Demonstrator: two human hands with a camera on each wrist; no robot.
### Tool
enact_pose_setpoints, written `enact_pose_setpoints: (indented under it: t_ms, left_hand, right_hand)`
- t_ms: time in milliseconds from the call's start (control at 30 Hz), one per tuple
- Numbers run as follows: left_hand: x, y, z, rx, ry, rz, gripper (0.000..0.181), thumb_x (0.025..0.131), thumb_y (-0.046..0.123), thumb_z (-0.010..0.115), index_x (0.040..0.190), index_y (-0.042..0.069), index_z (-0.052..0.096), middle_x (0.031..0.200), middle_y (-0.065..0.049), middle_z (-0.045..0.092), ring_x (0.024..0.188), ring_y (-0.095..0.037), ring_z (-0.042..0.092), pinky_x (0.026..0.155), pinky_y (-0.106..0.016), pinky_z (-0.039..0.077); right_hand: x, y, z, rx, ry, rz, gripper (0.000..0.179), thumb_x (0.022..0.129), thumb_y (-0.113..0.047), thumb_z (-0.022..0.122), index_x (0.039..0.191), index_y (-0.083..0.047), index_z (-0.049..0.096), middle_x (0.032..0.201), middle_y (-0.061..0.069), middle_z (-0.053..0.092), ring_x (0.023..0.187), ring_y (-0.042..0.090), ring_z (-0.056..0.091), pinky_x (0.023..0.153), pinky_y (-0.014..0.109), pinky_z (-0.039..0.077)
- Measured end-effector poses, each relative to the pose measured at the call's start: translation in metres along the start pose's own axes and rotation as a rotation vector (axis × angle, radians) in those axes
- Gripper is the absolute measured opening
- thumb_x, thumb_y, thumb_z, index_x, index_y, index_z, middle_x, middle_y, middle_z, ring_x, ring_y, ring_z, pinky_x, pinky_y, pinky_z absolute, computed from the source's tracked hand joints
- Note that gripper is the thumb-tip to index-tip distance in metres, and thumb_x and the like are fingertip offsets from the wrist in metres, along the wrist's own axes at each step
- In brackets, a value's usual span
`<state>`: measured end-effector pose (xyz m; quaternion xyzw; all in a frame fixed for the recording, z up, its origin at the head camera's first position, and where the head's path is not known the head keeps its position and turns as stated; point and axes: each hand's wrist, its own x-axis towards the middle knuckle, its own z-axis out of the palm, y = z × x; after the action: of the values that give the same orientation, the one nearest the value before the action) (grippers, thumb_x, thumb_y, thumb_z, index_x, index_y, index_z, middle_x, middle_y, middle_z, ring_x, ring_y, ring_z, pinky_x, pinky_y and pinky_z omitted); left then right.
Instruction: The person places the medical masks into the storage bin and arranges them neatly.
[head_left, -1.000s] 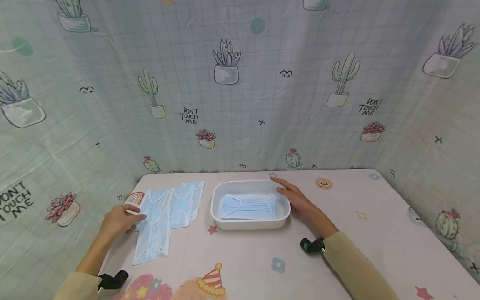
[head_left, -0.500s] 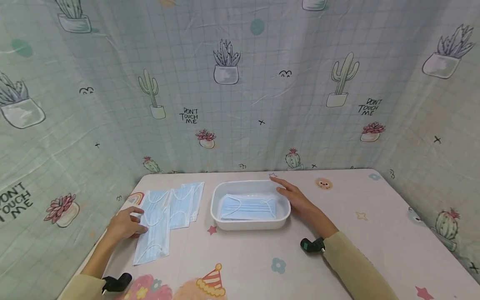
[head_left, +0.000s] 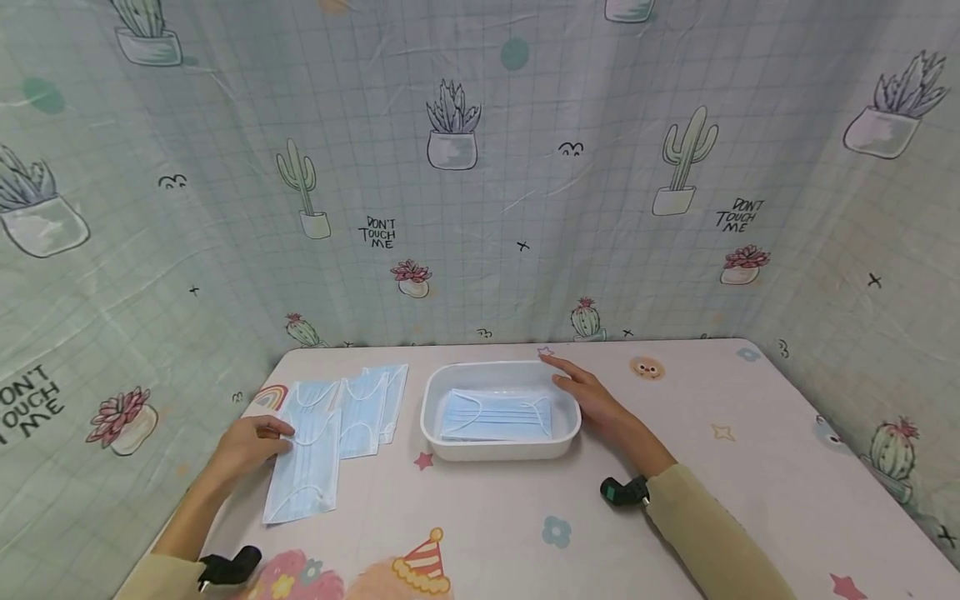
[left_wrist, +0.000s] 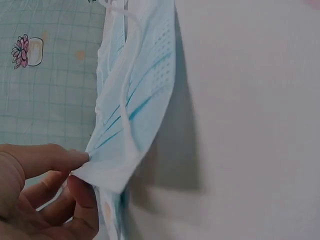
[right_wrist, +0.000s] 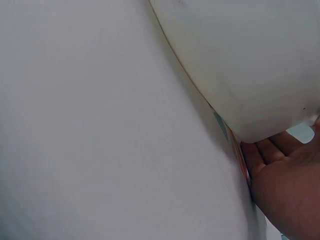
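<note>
At the left of the table my left hand [head_left: 251,443] holds the edge of a pale blue face mask [head_left: 303,483]. The left wrist view shows thumb and finger pinching a corner of this mask [left_wrist: 145,115], which is lifted and casts a shadow; its white ear loop hangs across it. My right hand [head_left: 596,404] rests against the right end of a white plastic tub [head_left: 501,451], fingers extended along its outside. In the right wrist view those fingers [right_wrist: 267,150] are partly hidden behind the tub wall. Blue masks [head_left: 498,415] lie flat inside the tub.
More blue masks [head_left: 362,429] overlap in a row between the held one and the tub. A cartoon-printed cloth covers the table [head_left: 487,517]. Cactus-patterned curtain [head_left: 480,208] stands behind and along both sides. Each wrist wears a black device [head_left: 624,492].
My left hand has shifted along the left edge of the nearest mask and now pinches it; that mask has moved slightly. My right hand and the tub have stayed in place.
</note>
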<state>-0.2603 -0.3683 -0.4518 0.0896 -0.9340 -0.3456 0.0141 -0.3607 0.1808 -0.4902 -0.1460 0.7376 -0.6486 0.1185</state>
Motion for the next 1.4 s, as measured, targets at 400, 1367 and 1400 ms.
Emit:
enact_pose_setpoints:
  t_ms: [400,1367,1400]
  left_hand:
    - [-0.002,-0.008,0.002,-0.085,-0.013,0.01,0.056,0.091,0.019,0.076,0.138,-0.007,0.059,0.141,-0.037,0.05,0.112,-0.042,0.057,0.075,-0.019,0.05]
    - [0.003,0.001,0.002,-0.313,-0.057,0.056,0.058,0.098,0.017,0.07,0.149,-0.001,0.051,0.148,-0.029,0.053,0.095,0.0,0.062,0.079,-0.019,0.055]
    - [0.003,0.003,0.002,-0.327,-0.058,0.055,0.058,0.098,0.018,0.07,0.15,0.0,0.05,0.149,-0.029,0.052,0.096,0.0,0.062,0.079,-0.019,0.055]
  right_hand:
    - [0.001,0.0,0.0,-0.019,0.008,0.005,0.051,0.111,-0.022,0.042,0.162,-0.021,0.036,0.176,0.002,0.009,0.163,0.032,0.002,0.129,0.062,0.006]
    - [0.0,0.002,-0.001,0.016,-0.018,-0.029,0.051,0.111,-0.018,0.041,0.162,-0.016,0.035,0.176,0.005,0.007,0.163,0.034,0.002,0.129,0.061,0.007]
    - [0.0,0.002,-0.001,0.013,-0.018,-0.03,0.051,0.111,-0.018,0.041,0.162,-0.016,0.035,0.176,0.006,0.007,0.163,0.034,0.002,0.129,0.061,0.007]
